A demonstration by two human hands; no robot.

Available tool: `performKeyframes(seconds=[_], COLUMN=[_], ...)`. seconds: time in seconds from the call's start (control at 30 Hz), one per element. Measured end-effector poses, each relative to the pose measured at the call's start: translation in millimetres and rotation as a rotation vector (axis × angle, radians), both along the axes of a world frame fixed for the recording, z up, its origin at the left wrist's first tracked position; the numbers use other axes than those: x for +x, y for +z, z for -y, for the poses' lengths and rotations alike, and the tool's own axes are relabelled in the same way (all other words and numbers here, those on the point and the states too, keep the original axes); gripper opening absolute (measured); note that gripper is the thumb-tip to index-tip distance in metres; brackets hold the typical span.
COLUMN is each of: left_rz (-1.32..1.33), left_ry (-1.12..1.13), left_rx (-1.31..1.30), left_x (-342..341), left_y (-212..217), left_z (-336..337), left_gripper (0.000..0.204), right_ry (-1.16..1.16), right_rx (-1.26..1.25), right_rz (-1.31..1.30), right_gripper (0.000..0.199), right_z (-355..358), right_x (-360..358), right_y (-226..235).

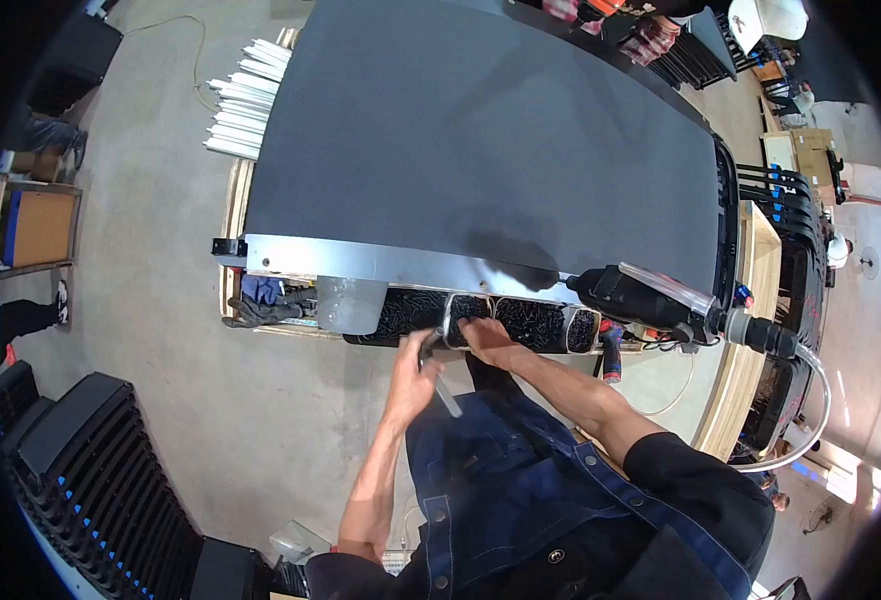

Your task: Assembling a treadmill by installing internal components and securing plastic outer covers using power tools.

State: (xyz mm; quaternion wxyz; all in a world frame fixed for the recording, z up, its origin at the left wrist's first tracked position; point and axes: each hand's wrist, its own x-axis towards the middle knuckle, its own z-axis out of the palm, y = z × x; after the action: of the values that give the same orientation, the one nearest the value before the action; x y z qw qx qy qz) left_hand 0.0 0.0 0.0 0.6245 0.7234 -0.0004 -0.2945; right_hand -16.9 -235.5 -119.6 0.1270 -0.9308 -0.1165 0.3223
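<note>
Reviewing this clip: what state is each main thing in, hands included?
Left hand: closed around a grey strip.
Grey strip: gripped, slanting, blurred.
Right hand: at the black fasteners; grip unclear.
Black fasteners: loose, uncovered.
Power tool: hose attached, pointing left; running or off unclear.
Translucent tub: contents unclear.
White strips: piled together.
Black units at lower left: stacked.

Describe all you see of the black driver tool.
The black driver tool looks plastic, with a clear tube along its upper side and a tip pointing left. A coupling joins its right end to a pale hose. It slants over the near right edge of the dark panel; resting or hanging is unclear. Left hand and right hand are off it.
</note>
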Motion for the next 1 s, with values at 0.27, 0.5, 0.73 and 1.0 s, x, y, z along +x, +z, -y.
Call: performKeyframes(seconds=[0.27,0.5,0.73,1.0], left_rz=[-0.261,-0.12,0.158,0.402], left_ry=[0.294,0.426,0.56,0.808], left_rx=[-0.239,-0.258,-0.312,-0.097], left_x=[-58.8,-66.8,-78.3,-101.6], left_y=[21.7,83.7,139.4,191.9], left_z=[29.6,61.9,100.5,118.8], left_gripper=[0.043,0.029,0.034,0.032], right_ry=[-0.633,-0.954,-0.655,-0.174], right_rx=[0.615,1.331,1.459,1.393], right_rz=[-0.202,-0.646,-0.58,-0.569], right_gripper=[0.018,0.027,0.027,0.03], right_z=[18.6,14.8,35.0,39.5], right_x=[-1.6,7.2,11.6,32.0], right_y=[33.5,203.7,284.8,323.5])
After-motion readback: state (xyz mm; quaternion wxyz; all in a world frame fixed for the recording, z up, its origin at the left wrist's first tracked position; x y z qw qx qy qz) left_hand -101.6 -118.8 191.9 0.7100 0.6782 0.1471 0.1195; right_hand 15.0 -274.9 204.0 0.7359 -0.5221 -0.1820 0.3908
